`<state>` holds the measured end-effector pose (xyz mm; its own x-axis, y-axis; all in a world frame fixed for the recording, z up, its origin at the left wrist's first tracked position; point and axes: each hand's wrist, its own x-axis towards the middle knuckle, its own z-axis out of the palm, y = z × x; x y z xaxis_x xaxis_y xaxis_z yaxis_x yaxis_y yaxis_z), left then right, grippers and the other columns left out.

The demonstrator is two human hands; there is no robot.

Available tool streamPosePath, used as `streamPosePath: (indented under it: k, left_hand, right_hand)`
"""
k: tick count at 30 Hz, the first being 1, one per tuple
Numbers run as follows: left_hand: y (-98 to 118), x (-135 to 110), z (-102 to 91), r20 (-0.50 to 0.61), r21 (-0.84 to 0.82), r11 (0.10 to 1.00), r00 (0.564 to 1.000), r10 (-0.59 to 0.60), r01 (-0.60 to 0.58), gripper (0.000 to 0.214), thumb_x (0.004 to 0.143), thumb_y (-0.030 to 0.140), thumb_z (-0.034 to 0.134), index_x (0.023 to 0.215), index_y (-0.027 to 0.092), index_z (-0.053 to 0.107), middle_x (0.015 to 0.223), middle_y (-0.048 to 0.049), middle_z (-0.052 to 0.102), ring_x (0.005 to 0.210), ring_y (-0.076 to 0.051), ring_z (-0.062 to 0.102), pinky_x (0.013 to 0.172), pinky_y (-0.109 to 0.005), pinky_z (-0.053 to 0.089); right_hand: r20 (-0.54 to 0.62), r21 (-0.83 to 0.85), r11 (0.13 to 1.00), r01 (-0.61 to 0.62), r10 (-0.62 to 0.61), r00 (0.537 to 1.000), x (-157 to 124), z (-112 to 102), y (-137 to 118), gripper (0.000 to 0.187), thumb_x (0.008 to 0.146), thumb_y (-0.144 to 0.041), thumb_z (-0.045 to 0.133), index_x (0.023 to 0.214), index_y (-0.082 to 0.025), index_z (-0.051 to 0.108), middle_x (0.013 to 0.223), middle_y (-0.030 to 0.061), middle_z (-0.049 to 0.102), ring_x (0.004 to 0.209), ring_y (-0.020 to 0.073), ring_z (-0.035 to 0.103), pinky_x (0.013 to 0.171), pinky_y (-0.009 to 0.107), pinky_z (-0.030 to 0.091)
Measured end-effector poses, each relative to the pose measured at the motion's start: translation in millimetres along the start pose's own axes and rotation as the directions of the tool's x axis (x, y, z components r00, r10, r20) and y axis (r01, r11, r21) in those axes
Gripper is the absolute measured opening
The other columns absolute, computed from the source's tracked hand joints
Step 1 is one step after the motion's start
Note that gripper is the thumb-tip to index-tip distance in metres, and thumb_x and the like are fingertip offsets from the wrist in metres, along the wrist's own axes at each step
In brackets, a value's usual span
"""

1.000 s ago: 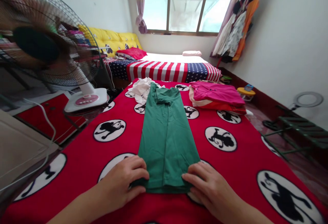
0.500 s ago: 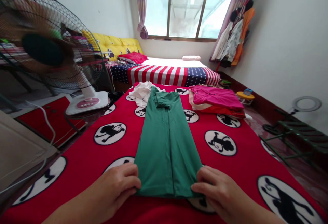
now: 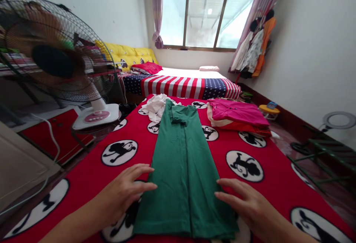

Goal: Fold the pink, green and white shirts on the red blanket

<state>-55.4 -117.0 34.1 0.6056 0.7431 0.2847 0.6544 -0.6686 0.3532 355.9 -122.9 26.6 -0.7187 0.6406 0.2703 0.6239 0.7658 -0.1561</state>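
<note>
A green garment (image 3: 180, 169) lies lengthwise on the red blanket (image 3: 91, 183), folded into a long strip with a bunched part at its far end. My left hand (image 3: 128, 187) is beside its left edge, fingers spread, thumb and fingertips just at the cloth. At the right edge my right hand (image 3: 244, 202) has its thumb and fingers apart, the tips at the fabric. Neither hand grips anything. Whether the fingertips touch the cloth, I cannot tell. The hem lies flat below both hands.
A crumpled white cloth (image 3: 155, 106) lies at the far left of the blanket. Folded clothes with a magenta shirt (image 3: 236, 112) on top are at the far right. A large fan (image 3: 52, 61) stands on the left. Behind is a bed with a striped cover (image 3: 175, 85).
Both hands have let go of the garment's near corners and moved up along its sides, fingers opening. The view has tilted slightly upward, and the hem now appears lower.
</note>
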Motion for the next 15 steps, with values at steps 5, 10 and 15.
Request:
streamPosePath:
  k: [5, 10, 15]
  left_hand:
    - [-0.4, 8.6, 3.7, 0.142, -0.018, 0.992, 0.982, 0.127, -0.125, 0.052, 0.081, 0.005, 0.047, 0.115, 0.04, 0.062, 0.142, 0.0038, 0.046, 0.136, -0.023, 0.035, 0.109, -0.042, 0.035]
    - [2.5, 13.0, 4.5, 0.251, -0.091, 0.978, 0.946, 0.206, -0.189, 0.059, 0.078, 0.006, 0.048, 0.127, 0.038, 0.053, 0.144, 0.0043, 0.045, 0.138, -0.024, 0.032, 0.113, -0.047, 0.027]
    - [16.1, 16.7, -19.2, 0.158, -0.154, 0.958, 0.951, 0.266, -0.243, 0.047, 0.088, 0.016, 0.044, 0.132, 0.032, 0.049, 0.137, 0.0001, 0.054, 0.135, -0.022, 0.038, 0.116, -0.046, 0.021]
  right_hand:
    - [-0.007, 0.022, 0.994, 0.108, -0.108, 0.994, 13.8, 6.5, 1.5, 0.045, 0.084, -0.007, 0.048, 0.12, -0.032, 0.061, 0.135, 0.0074, 0.054, 0.124, 0.0205, 0.05, 0.097, 0.036, 0.048]
    - [-0.042, 0.133, 0.98, 0.149, -0.144, 0.989, 22.0, 5.3, 0.3, 0.031, 0.09, -0.018, 0.047, 0.115, -0.028, 0.063, 0.131, 0.0077, 0.058, 0.13, 0.0214, 0.044, 0.102, 0.039, 0.044]
    - [-0.114, 0.289, 0.954, 0.078, -0.046, 0.992, 26.7, -17.9, -1.6, 0.027, 0.096, -0.031, 0.038, 0.106, -0.025, 0.063, 0.124, 0.0087, 0.064, 0.126, 0.0226, 0.049, 0.106, 0.042, 0.039]
